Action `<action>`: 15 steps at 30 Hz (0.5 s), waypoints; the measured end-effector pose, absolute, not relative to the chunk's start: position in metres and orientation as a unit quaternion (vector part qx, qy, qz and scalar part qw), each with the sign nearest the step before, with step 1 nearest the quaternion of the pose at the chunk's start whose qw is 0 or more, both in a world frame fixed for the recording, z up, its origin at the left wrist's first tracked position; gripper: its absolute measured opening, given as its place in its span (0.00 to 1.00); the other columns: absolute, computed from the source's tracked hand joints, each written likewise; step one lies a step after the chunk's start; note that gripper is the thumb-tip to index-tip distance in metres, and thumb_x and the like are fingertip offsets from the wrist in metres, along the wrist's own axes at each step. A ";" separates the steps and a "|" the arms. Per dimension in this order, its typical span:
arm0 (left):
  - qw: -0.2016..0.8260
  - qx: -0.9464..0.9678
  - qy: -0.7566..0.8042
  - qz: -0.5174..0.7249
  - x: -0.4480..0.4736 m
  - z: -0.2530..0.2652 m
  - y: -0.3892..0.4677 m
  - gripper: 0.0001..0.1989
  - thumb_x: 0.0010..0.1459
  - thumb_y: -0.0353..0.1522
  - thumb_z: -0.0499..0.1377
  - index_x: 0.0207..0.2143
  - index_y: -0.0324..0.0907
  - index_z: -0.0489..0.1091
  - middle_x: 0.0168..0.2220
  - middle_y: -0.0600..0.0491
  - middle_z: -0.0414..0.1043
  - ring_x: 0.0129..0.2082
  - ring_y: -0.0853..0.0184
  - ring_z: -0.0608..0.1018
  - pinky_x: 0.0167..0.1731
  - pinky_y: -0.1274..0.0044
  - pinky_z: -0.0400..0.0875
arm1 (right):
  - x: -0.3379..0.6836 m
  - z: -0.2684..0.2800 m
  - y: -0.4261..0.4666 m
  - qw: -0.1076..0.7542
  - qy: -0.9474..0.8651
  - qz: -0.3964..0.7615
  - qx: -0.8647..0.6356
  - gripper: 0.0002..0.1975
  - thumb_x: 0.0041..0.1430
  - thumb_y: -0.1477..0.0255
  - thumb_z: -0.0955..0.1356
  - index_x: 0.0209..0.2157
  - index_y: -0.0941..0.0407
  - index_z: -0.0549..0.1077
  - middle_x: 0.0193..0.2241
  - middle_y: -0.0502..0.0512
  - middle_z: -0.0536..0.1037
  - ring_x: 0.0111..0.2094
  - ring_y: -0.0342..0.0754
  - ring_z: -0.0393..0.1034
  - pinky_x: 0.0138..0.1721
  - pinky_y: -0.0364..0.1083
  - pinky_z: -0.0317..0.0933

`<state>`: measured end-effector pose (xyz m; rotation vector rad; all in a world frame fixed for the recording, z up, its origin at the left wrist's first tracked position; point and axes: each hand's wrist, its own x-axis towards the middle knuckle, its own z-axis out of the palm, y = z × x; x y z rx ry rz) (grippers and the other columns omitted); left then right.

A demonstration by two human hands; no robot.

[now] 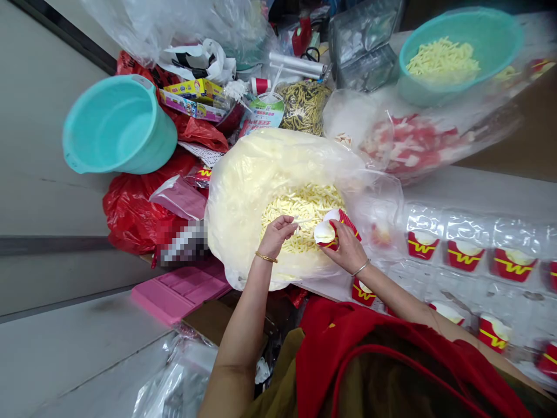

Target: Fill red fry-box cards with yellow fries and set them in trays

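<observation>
Left hand (277, 234), a gold bangle at its wrist, pinches a pale yellow strip (308, 220) between thumb and fingers over a heap of similar strips (296, 202). Right hand (348, 248), coming in from 4 o'clock, is curled around a red-and-white carton (326, 234), its white mouth turned toward the left hand; whether a second is nested with it, one cannot tell. Both hands work at the opening of a large translucent bag (239, 174), which surrounds the heap. From the bag, a turquoise bucket (115, 125) tilts at 10 o'clock, a bag of golden-brown strands (307, 107) lies at 12, and a turquoise basin (500, 43) holding more pale strips sits at 2. Red cartons marked with a yellow W (465, 255) line clear packaging (467, 217) toward 3 and 4 o'clock; a pink case (183, 293) rests at 8.
</observation>
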<state>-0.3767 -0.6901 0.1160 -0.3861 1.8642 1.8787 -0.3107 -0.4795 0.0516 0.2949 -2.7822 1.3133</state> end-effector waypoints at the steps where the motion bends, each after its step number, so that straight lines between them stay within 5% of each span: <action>1: 0.239 -0.139 0.677 0.682 -0.375 0.119 -0.689 0.15 0.43 0.36 0.65 0.32 0.39 0.67 0.23 0.57 0.68 0.19 0.78 0.63 0.20 0.82 0.53 | -0.311 0.052 -0.480 0.026 -0.901 0.422 0.098 0.34 0.54 0.61 0.68 0.58 0.58 0.53 0.50 0.66 0.67 0.52 0.61 0.62 0.51 0.60 0.60; 7: 0.288 -0.071 0.703 0.647 -0.362 0.124 -0.675 0.15 0.45 0.38 0.64 0.33 0.39 0.68 0.23 0.57 0.65 0.22 0.76 0.65 0.24 0.81 0.58 | -0.312 0.062 -0.488 0.036 -0.895 0.430 0.113 0.34 0.54 0.62 0.68 0.59 0.57 0.53 0.51 0.66 0.67 0.52 0.60 0.62 0.51 0.61 0.60; 15: 0.101 0.091 0.916 0.378 -0.338 0.128 -0.646 0.07 0.53 0.36 0.59 0.29 0.41 0.70 0.27 0.54 0.67 0.29 0.69 0.68 0.33 0.77 0.61 | -0.301 0.066 -0.492 0.043 -0.880 0.454 0.129 0.34 0.54 0.65 0.68 0.58 0.57 0.52 0.52 0.65 0.66 0.53 0.59 0.61 0.52 0.60 0.59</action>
